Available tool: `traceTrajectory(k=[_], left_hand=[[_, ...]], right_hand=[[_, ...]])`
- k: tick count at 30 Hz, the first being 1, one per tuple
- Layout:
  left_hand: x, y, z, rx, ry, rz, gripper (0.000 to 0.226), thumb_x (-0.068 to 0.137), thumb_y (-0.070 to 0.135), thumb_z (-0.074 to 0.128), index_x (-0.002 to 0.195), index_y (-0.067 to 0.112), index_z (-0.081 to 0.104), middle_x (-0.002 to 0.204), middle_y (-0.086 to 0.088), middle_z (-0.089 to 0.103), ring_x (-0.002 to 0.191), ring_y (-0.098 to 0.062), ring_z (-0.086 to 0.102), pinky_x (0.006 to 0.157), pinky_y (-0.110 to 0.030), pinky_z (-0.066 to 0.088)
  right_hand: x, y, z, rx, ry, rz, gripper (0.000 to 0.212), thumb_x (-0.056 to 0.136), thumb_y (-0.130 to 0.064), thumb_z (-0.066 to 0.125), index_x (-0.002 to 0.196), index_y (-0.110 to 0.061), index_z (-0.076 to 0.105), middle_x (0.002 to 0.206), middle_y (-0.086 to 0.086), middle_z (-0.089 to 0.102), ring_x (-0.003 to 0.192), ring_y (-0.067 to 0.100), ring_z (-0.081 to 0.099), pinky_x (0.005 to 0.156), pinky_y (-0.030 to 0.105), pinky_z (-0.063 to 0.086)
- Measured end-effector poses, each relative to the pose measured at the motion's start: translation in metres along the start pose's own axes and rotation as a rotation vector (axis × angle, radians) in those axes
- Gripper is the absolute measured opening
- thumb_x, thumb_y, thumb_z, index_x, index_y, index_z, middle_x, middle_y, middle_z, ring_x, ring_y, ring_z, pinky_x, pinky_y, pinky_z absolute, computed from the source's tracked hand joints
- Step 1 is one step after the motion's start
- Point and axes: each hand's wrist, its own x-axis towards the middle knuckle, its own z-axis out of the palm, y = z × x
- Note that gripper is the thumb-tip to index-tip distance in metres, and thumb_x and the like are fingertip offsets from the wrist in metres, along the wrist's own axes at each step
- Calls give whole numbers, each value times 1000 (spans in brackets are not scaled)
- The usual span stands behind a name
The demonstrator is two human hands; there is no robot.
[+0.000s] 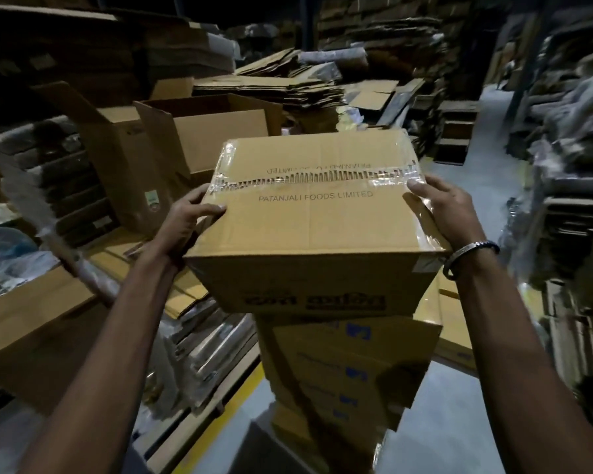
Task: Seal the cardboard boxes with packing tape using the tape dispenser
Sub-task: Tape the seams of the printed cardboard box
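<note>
A dim packing warehouse is showing itself here: stacks of flattened cartons (pixel 271 85) are piling up everywhere, open cardboard boxes (pixel 199 131) are standing about, and a grey concrete aisle (pixel 486 138) is running between laden racks (pixel 562 131).

Taped cardboard box (pixel 308 227) between left hand (pixel 182 224) and right hand (pixel 442 213), above stacked boxes (pixel 350 364).

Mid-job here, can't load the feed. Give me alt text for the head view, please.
Both hands hold a taped cardboard box above a stack of boxes: the left hand grips its left edge, the right hand its right edge. Clear tape runs along the top seam. Open boxes and flattened cardboard lie behind; no tape dispenser shows.
</note>
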Motion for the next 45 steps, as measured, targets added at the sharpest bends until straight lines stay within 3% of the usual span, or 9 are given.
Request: traceTrajectory(k=[9,13,16,19,21,27,33,38,45], left_hand=[[105,-4,60,78,-201,-117,43,100,16,60,143,19,60,135,-8,64,115,-21,65,85,-29,51],[147,-4,66,223,-243,-227,69,92,29,73,155,15,49,149,-10,52,132,-29,52,109,-41,43],[153,-3,66,352,-201,-191,84,84,41,79,158,18,47,151,-4,49,132,-25,48,110,-42,42],[138,-1,67,377,-64,-32,62,96,32,75,153,26,52,151,0,51,130,-19,50,93,-31,47],[121,0,66,362,71,97,50,98,30,73,146,30,58,150,2,56,133,-18,52,90,-30,50],[30,-6,60,519,371,337,26,100,36,70,126,31,73,123,8,73,113,-8,68,90,-44,63],[-108,-45,44,634,736,215,13,102,27,67,110,24,78,101,9,74,85,6,63,67,-4,43],[-240,-138,21,691,879,-125,16,98,41,67,97,31,79,81,14,73,74,2,67,65,-22,53],[-438,-266,0,541,1107,-733,19,96,24,72,114,22,77,107,-9,79,105,-36,73,87,-42,55]], right_hand=[[64,-1,-22,-61,98,134,24,100,-8,64,122,-1,66,101,3,70,57,-8,64,51,6,46],[79,-2,-25,-138,83,213,33,101,-8,63,131,5,61,93,-1,64,47,-11,61,47,5,44],[84,-5,-27,-292,29,259,40,98,-28,69,131,-6,63,109,1,67,69,-2,69,56,17,51],[85,-12,-28,-593,60,153,70,89,-56,72,147,-21,52,140,6,58,113,21,61,85,40,56],[80,-17,-19,-750,137,0,69,87,-66,67,144,-29,53,145,8,56,120,28,60,96,52,55],[24,-18,47,-833,211,-544,35,97,-47,62,119,-22,71,115,3,71,111,23,61,83,33,48],[-73,24,123,-665,-135,-734,17,100,-35,63,102,-21,73,100,-3,71,97,10,58,75,22,39],[-166,103,176,-632,-511,-606,20,98,-41,59,95,-26,71,91,-7,68,89,13,59,66,31,46],[-318,232,226,-725,-1123,-161,23,92,-41,65,87,-20,74,87,0,77,89,24,71,68,31,48]])
